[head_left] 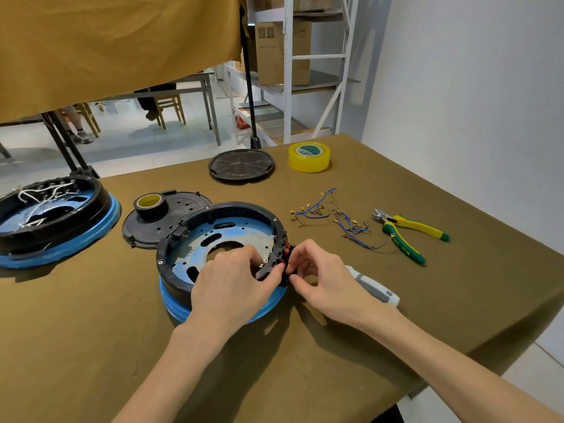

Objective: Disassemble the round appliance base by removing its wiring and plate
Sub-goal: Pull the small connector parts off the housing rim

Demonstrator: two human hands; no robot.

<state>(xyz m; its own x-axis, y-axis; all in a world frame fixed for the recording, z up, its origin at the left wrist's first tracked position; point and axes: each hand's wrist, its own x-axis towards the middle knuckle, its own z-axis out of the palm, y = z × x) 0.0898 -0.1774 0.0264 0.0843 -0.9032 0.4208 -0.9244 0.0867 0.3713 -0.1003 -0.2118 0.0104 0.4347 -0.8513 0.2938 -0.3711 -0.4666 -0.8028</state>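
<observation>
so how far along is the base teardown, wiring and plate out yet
Done: blue wires lie loose on the table beside the pliers, and the base shows no wiring inside. In hand: left hand and right hand work a red-and-black part at its rim. Left: the blue plate is still seated.

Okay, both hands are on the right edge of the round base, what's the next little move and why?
Probably work the red-and-black part outward through the black rim. The right hand pinches it from outside, the left hand braces the rim from inside, and blue wires already lie loose on the olive cloth-covered table.
</observation>
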